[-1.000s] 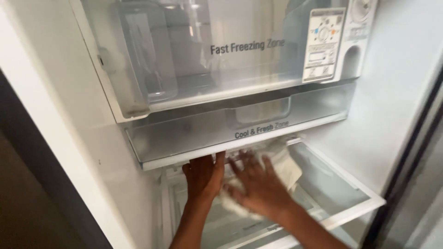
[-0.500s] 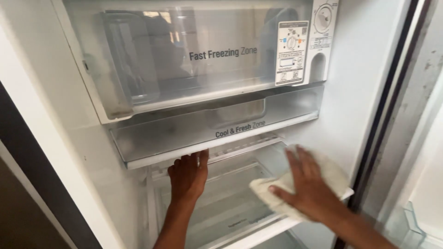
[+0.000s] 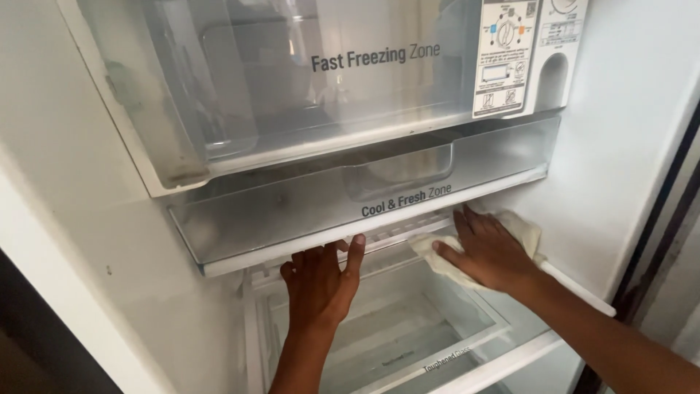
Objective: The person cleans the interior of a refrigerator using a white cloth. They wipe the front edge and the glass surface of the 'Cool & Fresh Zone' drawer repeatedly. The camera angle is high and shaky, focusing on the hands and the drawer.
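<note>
- Fridge interior (image 3: 627,124), white walls, fills the frame; nothing stored in view.
- Clear freezer box (image 3: 306,87), upper centre, shut; control panel (image 3: 510,58) at upper right.
- Clear pull-out drawer (image 3: 350,201), mid-frame, sits just above both hands; probably why both reach in low under its front edge.
- Glass shelf (image 3: 437,343), lower centre, white-framed, bare glass.
- Right hand (image 3: 490,252), right of centre: grip open, palm flat on the cloth, pressing it to the shelf's rear right edge.
- Left hand (image 3: 321,281), centre: grip open, fingertips up against the drawer's underside; looks like bracing, though contact is hard to confirm.
- Cloth (image 3: 521,228): off-white, crumpled, mostly hidden under the right hand, corners showing.
</note>
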